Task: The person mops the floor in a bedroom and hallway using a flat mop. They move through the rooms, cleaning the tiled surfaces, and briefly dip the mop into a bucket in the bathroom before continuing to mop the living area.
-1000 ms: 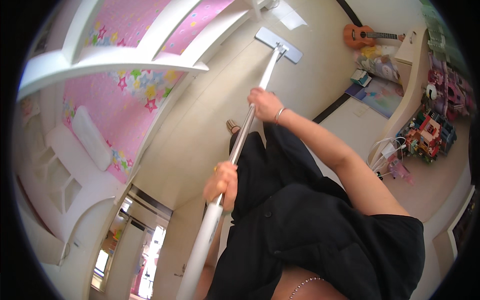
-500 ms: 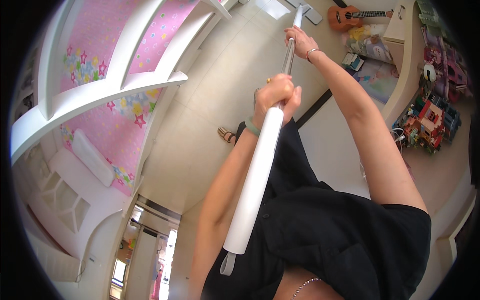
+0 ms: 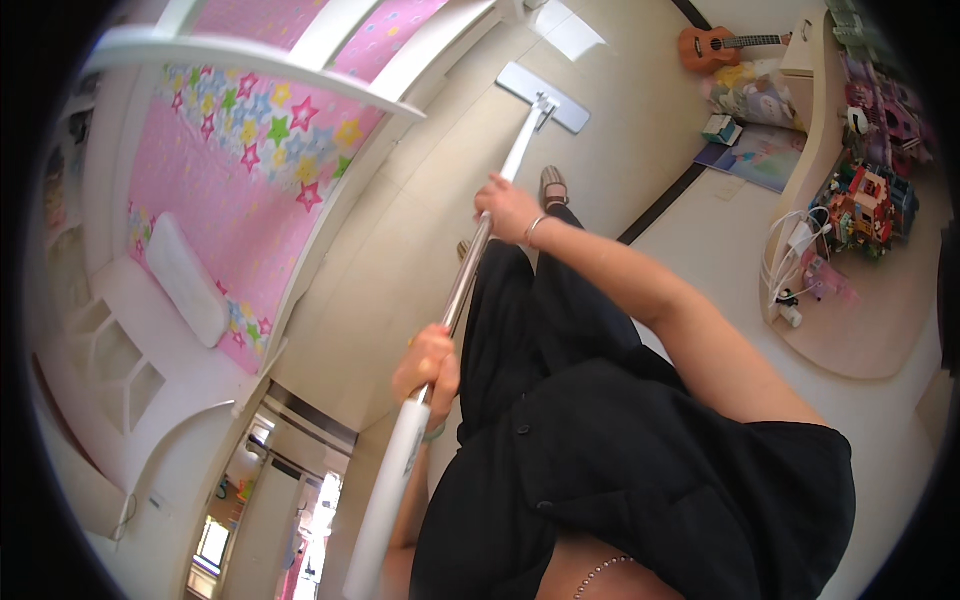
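Note:
Both hands grip a flat mop by its long pole (image 3: 463, 285), which has a white upper sleeve and a metal middle. My left hand (image 3: 428, 370) is wrapped round the metal just above the white sleeve, close to my left hip. Farther along the pole, my right hand (image 3: 508, 210) closes where the metal meets the white lower section. The pole slants away to the flat rectangular mop head (image 3: 545, 97), grey and white, which lies on the tiled floor (image 3: 400, 215) ahead of my feet.
A bed with white rails (image 3: 250, 62) and a pink star-patterned mattress (image 3: 230, 170) stands on the left. On the right, a curved desk (image 3: 850, 330) holds toy buildings (image 3: 865, 210) and white cables (image 3: 790, 250). A ukulele (image 3: 712, 48) lies at the far right beside a shelf unit.
The mop has been drawn back toward me and left, so its whole head now shows. Both hands moved nearer my body, still gripping the pole. One foot now shows farther forward.

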Available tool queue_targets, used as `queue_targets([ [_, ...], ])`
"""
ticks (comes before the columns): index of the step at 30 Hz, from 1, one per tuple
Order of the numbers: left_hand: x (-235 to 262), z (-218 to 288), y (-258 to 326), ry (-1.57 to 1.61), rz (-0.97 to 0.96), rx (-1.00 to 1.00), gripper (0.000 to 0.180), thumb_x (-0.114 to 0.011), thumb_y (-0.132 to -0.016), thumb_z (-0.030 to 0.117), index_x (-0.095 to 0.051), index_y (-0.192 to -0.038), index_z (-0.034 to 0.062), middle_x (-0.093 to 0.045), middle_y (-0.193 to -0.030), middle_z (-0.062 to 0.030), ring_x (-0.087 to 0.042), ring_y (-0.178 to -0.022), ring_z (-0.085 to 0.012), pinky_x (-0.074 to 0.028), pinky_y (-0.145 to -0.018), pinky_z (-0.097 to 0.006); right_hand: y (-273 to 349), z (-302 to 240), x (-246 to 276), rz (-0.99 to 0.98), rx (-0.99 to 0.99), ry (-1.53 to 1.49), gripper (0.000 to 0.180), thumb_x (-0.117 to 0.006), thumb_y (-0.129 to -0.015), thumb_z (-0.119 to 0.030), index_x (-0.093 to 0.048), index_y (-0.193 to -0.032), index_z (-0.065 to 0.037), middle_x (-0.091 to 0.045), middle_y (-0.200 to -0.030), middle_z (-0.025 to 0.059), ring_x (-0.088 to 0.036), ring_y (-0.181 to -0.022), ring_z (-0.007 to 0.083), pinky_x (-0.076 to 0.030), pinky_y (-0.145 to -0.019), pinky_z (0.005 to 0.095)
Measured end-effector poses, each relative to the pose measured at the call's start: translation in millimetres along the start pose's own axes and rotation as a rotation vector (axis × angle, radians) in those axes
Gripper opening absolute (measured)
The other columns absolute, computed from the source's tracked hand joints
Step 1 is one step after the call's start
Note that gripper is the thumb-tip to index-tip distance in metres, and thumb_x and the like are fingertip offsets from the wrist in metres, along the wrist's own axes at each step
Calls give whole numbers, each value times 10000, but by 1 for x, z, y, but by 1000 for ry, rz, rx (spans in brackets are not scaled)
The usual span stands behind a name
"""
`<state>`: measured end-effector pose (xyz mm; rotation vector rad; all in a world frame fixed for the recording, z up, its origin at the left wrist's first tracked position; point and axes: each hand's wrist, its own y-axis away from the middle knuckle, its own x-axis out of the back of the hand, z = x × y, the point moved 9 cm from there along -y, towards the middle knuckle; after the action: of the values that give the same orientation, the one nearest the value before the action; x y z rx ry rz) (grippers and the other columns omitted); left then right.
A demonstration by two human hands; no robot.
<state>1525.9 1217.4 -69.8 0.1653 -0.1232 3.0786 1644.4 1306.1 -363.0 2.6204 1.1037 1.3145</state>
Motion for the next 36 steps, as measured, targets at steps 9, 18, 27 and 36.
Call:
queue_targets([
  [9,145,75,124,-165,117,192,255,-497,-839,-69,-384,-673,87,-514,-637,-44,-486,-638,-159,-460,-841,-452,28,-230,-117,-227,98,-172,222,-630,-864,-341,-658,-950,-138,-619,-1071,69,-427,-1276,373,-476,-919,515],
  [18,156,64,141,-24,394,93,316,-472,-910,50,-325,-644,137,-361,-542,15,-386,-562,-135,-390,-738,-384,18,-249,-116,-452,314,-74,207,-640,-789,-306,-697,-851,-116,-680,-902,48,-586,-1040,255,-547,-740,433],
  [27,25,22,15,125,296,-64,294,-478,-879,14,-300,-666,109,-422,-564,-28,-373,-530,-148,-439,-661,-395,10,-64,14,-130,140,-47,137,-609,-803,-279,-641,-808,-146,-631,-857,42,-590,-993,248,-534,-714,431],
  [36,-144,-41,-142,207,36,-188,189,-438,-900,6,-388,-729,68,-454,-608,-54,-414,-589,-162,-474,-739,-440,-1,168,153,204,-111,36,107,-596,-829,-228,-662,-892,-172,-637,-952,39,-588,-1047,242,-531,-776,418],
])
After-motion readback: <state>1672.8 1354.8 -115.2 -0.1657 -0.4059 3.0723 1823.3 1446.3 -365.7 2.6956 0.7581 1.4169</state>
